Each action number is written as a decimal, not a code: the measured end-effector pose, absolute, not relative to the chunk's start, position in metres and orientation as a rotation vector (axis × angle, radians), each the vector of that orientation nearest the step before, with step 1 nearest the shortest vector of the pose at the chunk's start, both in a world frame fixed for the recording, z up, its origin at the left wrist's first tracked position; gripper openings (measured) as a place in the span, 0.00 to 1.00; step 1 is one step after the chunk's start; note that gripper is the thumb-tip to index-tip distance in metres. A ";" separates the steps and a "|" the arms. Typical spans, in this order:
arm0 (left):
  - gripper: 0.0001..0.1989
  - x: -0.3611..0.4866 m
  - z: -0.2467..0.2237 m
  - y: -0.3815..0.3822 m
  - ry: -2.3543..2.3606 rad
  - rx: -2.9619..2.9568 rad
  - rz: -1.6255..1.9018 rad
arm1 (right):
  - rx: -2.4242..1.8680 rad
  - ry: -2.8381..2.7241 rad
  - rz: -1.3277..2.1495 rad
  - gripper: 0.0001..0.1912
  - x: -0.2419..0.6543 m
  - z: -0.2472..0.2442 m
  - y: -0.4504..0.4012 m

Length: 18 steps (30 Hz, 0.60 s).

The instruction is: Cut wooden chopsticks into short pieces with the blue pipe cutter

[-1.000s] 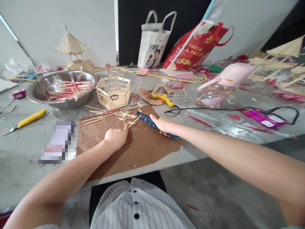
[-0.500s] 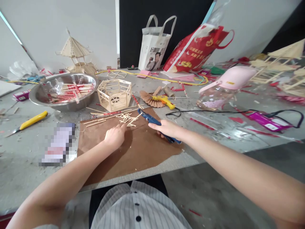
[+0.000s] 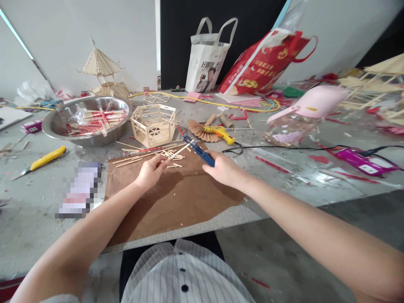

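Note:
My left hand pinches a thin wooden stick, which slants up to the right. Its far end is at the jaws of the blue hand cutters; I cannot tell whether they bite on it. The fingers of my right hand are wrapped round the cutters' handles. Below the stick, short cut stick pieces lie in a small heap on a brown sheet. Longer sticks lie to the left of the heap. Behind them stands a hexagonal stick frame.
A steel bowl with red-and-wood stick bundles stands at the left, near a yellow utility knife and a blurred-out phone. A yellow glue gun, its black cable, a pink-lidded bottle and a purple box are at the right.
My left hand has risen slightly from the sheet with a stick pinched in it. The cutters' handles look closer together, and the stick now meets their jaws.

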<state>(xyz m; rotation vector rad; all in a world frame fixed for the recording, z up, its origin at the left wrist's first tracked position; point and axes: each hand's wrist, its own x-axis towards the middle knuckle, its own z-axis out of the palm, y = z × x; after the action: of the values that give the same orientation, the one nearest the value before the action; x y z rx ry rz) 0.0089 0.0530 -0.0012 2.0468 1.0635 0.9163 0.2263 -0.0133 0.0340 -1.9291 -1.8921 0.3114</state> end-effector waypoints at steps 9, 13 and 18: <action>0.18 0.012 0.013 0.047 0.871 1.647 0.655 | -1.820 -1.892 0.253 0.13 0.228 0.029 -0.013; 0.16 0.007 0.015 0.048 0.767 1.368 0.457 | -1.829 -1.902 0.173 0.12 0.229 0.028 -0.012; 0.15 0.002 0.010 0.053 0.680 1.224 0.314 | -1.800 -1.921 0.064 0.12 0.231 0.025 -0.009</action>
<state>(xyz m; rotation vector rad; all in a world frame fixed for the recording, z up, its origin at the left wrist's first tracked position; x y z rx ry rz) 0.0017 0.0526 0.0101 1.2241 0.6798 0.3139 0.2312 -0.0092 0.0251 -1.7999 -1.9212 0.0639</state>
